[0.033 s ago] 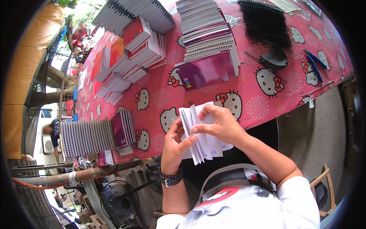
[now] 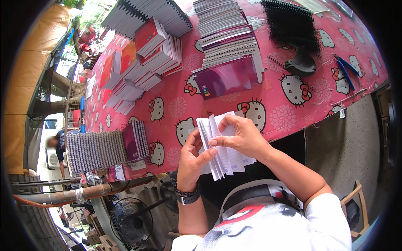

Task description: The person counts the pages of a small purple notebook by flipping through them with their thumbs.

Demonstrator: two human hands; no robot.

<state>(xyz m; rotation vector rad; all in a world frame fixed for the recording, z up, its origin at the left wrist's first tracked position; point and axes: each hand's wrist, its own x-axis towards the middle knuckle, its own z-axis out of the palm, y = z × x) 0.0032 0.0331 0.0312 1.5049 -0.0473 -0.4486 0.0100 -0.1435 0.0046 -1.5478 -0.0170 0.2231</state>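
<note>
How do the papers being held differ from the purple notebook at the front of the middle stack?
The papers are white with lines; the purple notebook shows a coloured cover. The left hand and right hand hold the papers; neither touches the purple notebook. The papers are fanned apart; the purple notebook looks shut. Both are roughly rectangular.

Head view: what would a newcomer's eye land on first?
The bright pink patterned tablecloth, spread across the middle and top. At its near edge, the left hand and right hand hold a fanned sheaf of white pages. Black binding coils lie heaped toward the far right.
</note>
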